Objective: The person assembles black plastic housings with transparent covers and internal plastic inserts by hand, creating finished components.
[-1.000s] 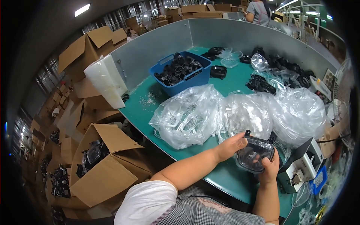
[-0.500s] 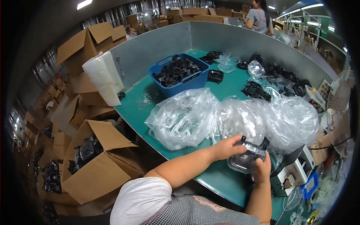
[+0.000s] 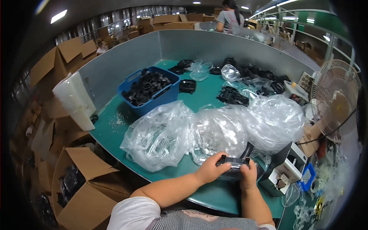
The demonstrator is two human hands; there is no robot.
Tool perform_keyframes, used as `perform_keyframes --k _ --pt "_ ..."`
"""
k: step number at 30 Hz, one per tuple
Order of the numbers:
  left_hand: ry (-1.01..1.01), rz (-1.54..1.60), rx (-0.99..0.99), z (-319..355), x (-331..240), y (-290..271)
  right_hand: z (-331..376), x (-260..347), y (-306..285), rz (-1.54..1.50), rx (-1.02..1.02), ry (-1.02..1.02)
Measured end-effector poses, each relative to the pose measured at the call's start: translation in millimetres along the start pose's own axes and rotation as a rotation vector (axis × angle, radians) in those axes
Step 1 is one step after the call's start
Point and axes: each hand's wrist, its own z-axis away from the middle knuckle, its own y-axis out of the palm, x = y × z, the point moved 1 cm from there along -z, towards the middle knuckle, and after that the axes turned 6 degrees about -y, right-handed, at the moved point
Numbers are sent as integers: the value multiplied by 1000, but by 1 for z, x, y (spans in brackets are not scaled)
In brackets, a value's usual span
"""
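Gripping a black plastic part [image 3: 234, 160] at both ends over the counter [image 3: 207, 86]
The left hand [image 3: 211, 169] and right hand [image 3: 249, 175] each grasp one end, near clear plastic bags [image 3: 220, 132]; a blue basket [image 3: 153, 103] of black pieces [image 3: 147, 88] stands farther back, toward the left.

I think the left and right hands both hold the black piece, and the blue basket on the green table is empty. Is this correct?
The blue basket is not empty: the head view shows it heaped with black parts. The left hand and right hand do both hold the black piece.
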Motion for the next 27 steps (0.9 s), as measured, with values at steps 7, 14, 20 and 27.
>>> perform_keyframes --k 7,14,20,27 --pt "-46 4 30 -4 -3 8 2 12 -3 45 21 -8" --pt "101 -51 -131 3 2 10 0 8 3 386 -18 -335" --pt "214 -143 -145 3 -8 15 -3 11 -2 396 -57 -359" --pt "26 -90 -23 -7 4 19 -5 9 -8 303 -52 -275"
